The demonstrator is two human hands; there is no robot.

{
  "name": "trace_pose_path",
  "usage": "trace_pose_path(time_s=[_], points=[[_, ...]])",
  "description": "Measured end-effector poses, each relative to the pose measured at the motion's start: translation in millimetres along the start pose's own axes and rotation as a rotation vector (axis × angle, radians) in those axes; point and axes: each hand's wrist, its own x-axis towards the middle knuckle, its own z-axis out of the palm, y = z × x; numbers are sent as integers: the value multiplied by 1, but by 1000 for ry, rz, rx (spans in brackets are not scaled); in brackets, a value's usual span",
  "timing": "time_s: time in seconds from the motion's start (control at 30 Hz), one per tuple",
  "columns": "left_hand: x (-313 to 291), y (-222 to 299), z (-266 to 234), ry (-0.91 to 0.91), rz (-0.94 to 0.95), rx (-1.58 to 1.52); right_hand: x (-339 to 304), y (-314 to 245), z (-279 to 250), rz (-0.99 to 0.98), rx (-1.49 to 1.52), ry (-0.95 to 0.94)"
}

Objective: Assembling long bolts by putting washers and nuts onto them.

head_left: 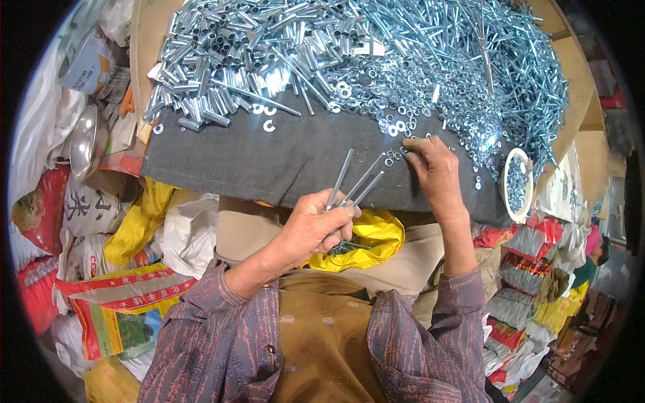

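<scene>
My left hand [314, 223] is closed round several thin, shiny metal rods [363, 180] that fan out up and to the right. Over the dark cloth [222, 158], my right hand [435, 166] bends down with thumb and fingertips pinched at a small metal ring [403, 152]. Whether that ring is a nut or a washer is too small to tell. A few similar rings [390, 161] lie just left of the fingertips. Loose nuts and washers [403, 94] are heaped beyond the right hand.
Metal tubes [215, 67] are piled at the far left, and long thin screws or rods [524, 74] at the far right. A white-rimmed round container [509, 201] of small parts stands at the right edge. An open yellow bag [376, 242] sits below the table edge. Packed bags [127, 289] crowd both sides.
</scene>
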Motion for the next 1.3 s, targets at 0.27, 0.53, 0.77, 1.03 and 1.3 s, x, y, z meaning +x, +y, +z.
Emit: trace_pose_path(time_s=[0.27,0.53,0.77,1.03,1.3], points=[[0,0,1,2,13,33,-11,-8,-9,53,-371,10],[3,-7,3,3,-11,25,-12,-3,-7,-21,-228,-63],[9,-19,3,-20,-7,6,-18,-4,-4,276,206,32],[13,-14,5,9,-14,62,-33,-29,5,560,1289,-86],[13,-13,3,-7,2,40,-37,-36,9,508,1090,54]])
